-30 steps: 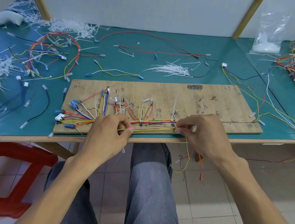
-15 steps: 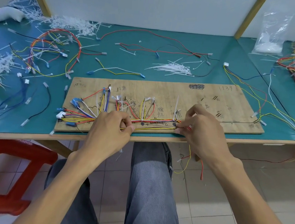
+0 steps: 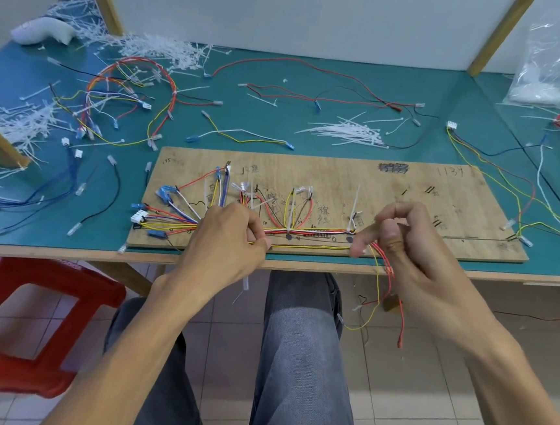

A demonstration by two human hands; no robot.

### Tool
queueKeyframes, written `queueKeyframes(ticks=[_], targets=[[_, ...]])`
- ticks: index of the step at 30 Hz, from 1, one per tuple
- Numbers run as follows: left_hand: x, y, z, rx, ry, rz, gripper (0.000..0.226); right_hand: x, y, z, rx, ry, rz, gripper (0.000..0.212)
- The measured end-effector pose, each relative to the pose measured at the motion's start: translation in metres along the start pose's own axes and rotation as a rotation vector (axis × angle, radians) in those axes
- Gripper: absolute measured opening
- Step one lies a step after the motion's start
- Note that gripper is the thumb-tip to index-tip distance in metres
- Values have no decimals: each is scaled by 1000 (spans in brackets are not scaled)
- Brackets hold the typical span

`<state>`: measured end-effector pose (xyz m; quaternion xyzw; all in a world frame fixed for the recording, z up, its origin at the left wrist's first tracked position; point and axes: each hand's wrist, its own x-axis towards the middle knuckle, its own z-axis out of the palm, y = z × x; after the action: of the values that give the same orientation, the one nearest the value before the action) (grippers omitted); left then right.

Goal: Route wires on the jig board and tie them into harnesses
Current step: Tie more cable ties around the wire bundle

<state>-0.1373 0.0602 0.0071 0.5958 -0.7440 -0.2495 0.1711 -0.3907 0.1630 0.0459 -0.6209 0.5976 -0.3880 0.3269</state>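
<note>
A wooden jig board (image 3: 359,182) lies at the table's near edge. Coloured wires fan out on its left part and join a wire bundle (image 3: 307,232) running along the board's front. My left hand (image 3: 232,238) pinches a yellow wire (image 3: 309,247) at the bundle's left part. My right hand (image 3: 407,247) is lifted over the bundle's right end, fingers curled around several red and yellow wires (image 3: 380,265) that hang off the table edge. White cable ties (image 3: 355,202) stick up from the bundle.
Loose white cable ties (image 3: 350,133) lie behind the board. A finished harness (image 3: 126,97) sits at the back left amid tie offcuts. More wires (image 3: 499,170) trail right. A plastic bag (image 3: 545,66) stands back right, a red stool (image 3: 32,319) by my left leg.
My right hand has lifted off the board and drawn the red and yellow wire ends up and right. My left hand has stayed in place on the bundle.
</note>
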Motion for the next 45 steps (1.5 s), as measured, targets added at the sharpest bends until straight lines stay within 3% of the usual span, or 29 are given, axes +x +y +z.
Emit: queueKeyframes(ticks=[3,7,11,16,29,35,45], targets=[[0,0,-1,14,-12,11,18,4,-5,15,82,-34,-40,20],[-4,0,-2,21,8,29,20,12,-3,30,394,94,49,19],[-6,-3,-6,12,4,39,18,15,-5,39,386,171,69,24],[-7,-4,-8,-2,-3,29,14,19,-13,46,575,107,163,24],[-6,-3,-6,-11,-38,23,14,19,-24,42,636,-49,233,12],[-10,-3,-5,-6,-32,23,13,22,-24,39,734,-112,262,28],[-9,-4,-5,-28,-31,28,14,42,-26,43,721,-71,206,24]])
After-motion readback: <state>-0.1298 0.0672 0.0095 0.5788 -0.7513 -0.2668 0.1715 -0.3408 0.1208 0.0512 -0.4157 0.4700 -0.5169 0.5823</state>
